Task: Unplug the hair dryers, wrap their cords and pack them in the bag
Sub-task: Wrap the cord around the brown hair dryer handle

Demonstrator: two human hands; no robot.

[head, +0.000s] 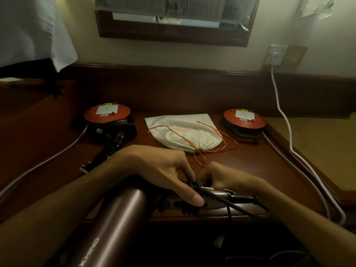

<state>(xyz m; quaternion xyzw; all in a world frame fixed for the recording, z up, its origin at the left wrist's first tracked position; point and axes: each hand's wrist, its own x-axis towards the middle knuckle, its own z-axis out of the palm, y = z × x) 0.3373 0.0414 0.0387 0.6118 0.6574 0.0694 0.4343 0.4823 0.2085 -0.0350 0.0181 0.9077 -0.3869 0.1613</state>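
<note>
Looking down through the head camera, my only view, I have the brown Khind hair dryer [119, 214] close in front of me at the near edge of the table [250, 160], its barrel pointing back toward me and its handle lying across to the right. My left hand [163, 176] has its fingers curled over the handle, the thumb pressing black cord [217, 195] turns against it, so that grip is closed on the dryer and cord together. My right hand [217, 178] sits just beside it with fingers folded in toward the same coil; I judge it is pinching the cord, though the fingertips are hidden behind the left hand. A loop of cord hangs off the handle's strain relief to the right, so I reckon the wrapping of this dryer is under way and not finished. The second hair dryer [113, 132], black, lies at the left next to an orange cable reel [107, 113], with its plug [84, 168] loose on the table, so it is unplugged, but its cord looks unwrapped. Both sockets on the left reel and the right cable reel [243, 118] look free. The white drawstring bag [183, 132] lies flat in the middle between the reels, its orange drawstring spread loose, and I would say nothing is packed yet. Left to do: finish this coil, wrap the black one, bag both.
</note>
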